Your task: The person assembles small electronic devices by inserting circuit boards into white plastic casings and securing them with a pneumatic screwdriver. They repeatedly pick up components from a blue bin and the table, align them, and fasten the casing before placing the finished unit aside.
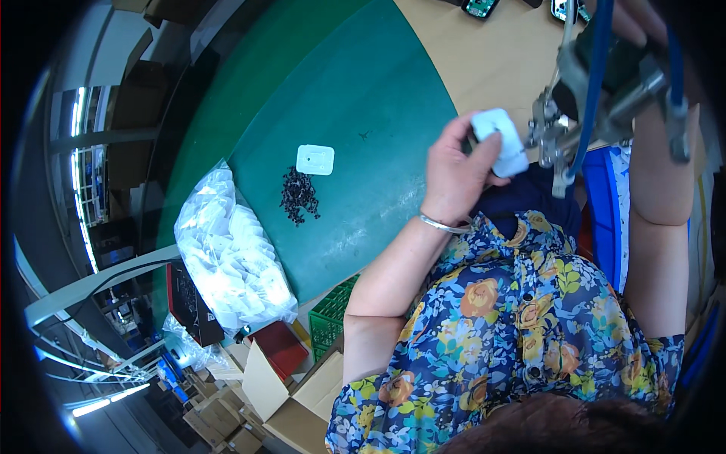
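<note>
Basically, head view only: left hand (457, 170) is gripping a small white plastic housing (501, 141), fingers wrapped round its left side, holding it up against the tip of a hanging pneumatic screwdriver (597, 94). Right hand (635, 19) is up at the top of that driver, mostly cut off by the frame edge, so can't tell whether it's clenched on the tool or just resting there. Blue air hose (594, 83) runs down across the driver body.

Relative to the housing: a second, flat white plastic plate (315, 160) lies well to its left on the green bench mat (363, 91), with a small pile of black screws (299, 197) just below that plate. Clear bag of white parts (231, 253) sits further left, at the mat's edge.

For the step in hand, my read: keep the housing square to the bit, thumb clear of the tip, brace the left wrist so the part doesn't twist under torque, and let the driver seat straight before triggering.
</note>
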A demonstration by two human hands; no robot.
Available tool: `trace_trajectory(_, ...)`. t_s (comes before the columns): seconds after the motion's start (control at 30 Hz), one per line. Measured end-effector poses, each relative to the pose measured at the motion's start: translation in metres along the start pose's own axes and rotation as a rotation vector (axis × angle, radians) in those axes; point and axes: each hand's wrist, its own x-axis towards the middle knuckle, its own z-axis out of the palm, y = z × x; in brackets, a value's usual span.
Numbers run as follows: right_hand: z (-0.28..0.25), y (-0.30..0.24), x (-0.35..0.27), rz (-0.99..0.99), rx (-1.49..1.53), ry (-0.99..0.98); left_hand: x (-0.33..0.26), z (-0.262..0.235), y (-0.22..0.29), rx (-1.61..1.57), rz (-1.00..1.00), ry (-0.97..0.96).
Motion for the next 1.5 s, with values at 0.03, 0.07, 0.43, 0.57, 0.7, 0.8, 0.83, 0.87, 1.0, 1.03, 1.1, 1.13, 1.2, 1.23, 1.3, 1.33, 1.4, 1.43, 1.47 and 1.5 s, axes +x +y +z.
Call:
trace_trajectory(0.03,0.004,0.000,0.005,0.004,-0.003,-0.004,-0.003,-0.011,0.002,0.030,0.046,0.044)
trace_trajectory(0.07,0.007,-0.006,0.001,-0.002,-0.012,0.013,-0.004,-0.016,0.004,0.056,0.046,0.048)
trace_trajectory(0.43,0.005,-0.012,-0.003,0.001,-0.037,0.037,-0.007,0.005,-0.005,-0.129,0.011,-0.093)
trace_trajectory(0.57,0.005,-0.013,-0.003,0.002,-0.040,0.041,-0.008,0.009,0.001,-0.113,0.038,-0.113)
trace_trajectory(0.7,0.005,-0.012,-0.003,0.005,-0.041,0.042,-0.010,0.011,0.004,-0.136,0.039,-0.100)
trace_trajectory(0.8,0.004,-0.013,-0.003,0.006,-0.040,0.043,-0.011,0.014,0.006,-0.117,0.078,-0.069)
trace_trajectory(0.83,0.005,-0.012,-0.003,0.008,-0.043,0.045,-0.011,0.015,0.006,-0.104,0.099,-0.056)
trace_trajectory(0.87,0.005,-0.013,-0.003,0.005,-0.045,0.043,-0.010,0.015,0.006,-0.116,0.100,-0.042)
trace_trajectory(1.0,0.003,-0.017,-0.005,0.001,-0.059,0.051,-0.008,0.020,0.011,-0.153,0.077,-0.013)
trace_trajectory(1.03,0.002,-0.019,-0.007,-0.005,-0.069,0.057,-0.007,0.021,0.012,-0.159,0.064,-0.014)
trace_trajectory(1.1,0.003,-0.015,-0.007,-0.002,-0.053,0.042,-0.008,0.019,0.008,-0.141,0.076,0.000)
trace_trajectory(1.13,-0.001,-0.014,-0.005,-0.008,-0.049,0.039,-0.008,0.018,0.006,-0.132,0.082,0.007)
trace_trajectory(1.2,0.001,-0.007,-0.001,-0.002,-0.036,0.024,-0.009,0.005,0.000,-0.042,0.160,0.062)
trace_trajectory(1.23,0.003,-0.002,-0.001,0.007,-0.026,0.014,-0.010,-0.004,-0.002,0.004,0.199,0.095)
trace_trajectory(1.3,0.001,-0.014,-0.003,-0.014,-0.053,0.041,-0.008,-0.016,0.004,0.079,0.114,0.111)
trace_trajectory(1.33,0.003,-0.019,-0.006,-0.017,-0.058,0.052,-0.007,-0.017,0.003,0.084,0.118,0.064)
trace_trajectory(1.4,0.001,-0.017,-0.007,-0.017,-0.054,0.056,-0.009,-0.013,-0.001,0.027,0.096,0.007)
trace_trajectory(1.43,-0.001,-0.018,-0.007,-0.020,-0.052,0.064,-0.009,-0.005,0.000,-0.031,0.073,-0.031)
trace_trajectory(1.47,-0.002,-0.015,-0.005,-0.015,-0.049,0.056,-0.009,-0.001,-0.001,-0.113,0.027,-0.072)
trace_trajectory(1.5,-0.001,-0.013,-0.005,-0.014,-0.047,0.049,-0.009,-0.002,-0.004,-0.114,0.026,-0.074)
